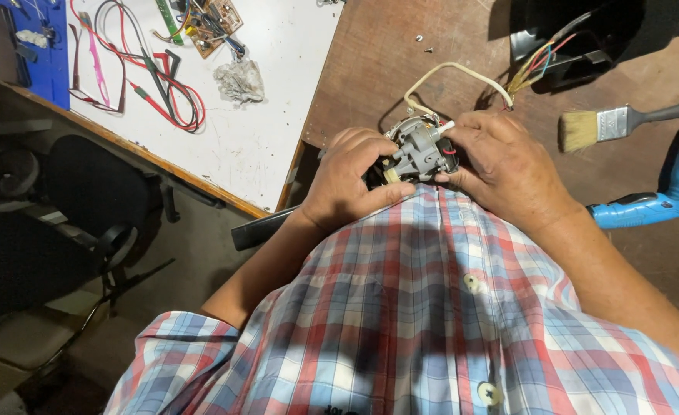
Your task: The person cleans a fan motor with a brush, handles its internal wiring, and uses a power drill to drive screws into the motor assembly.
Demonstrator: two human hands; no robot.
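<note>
Brown workbench (401,69) lay cluttered; you held the grey motor assembly (418,150) against your shirt (432,307), left hand (349,180) clasped round it, right hand (501,169) pinching its top. Advisable: firm left grip, cream wire (455,71) kept slack.

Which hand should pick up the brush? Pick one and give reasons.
Probably the right hand. The brush lies on the brown table on that side, just beyond its knuckles. The left hand is across the grey motor part both hands hold, farther away.

Grey motor assembly (418,150), wired, held tilted between the fingers (370,150) of both hands, cream cable looping above.
</note>
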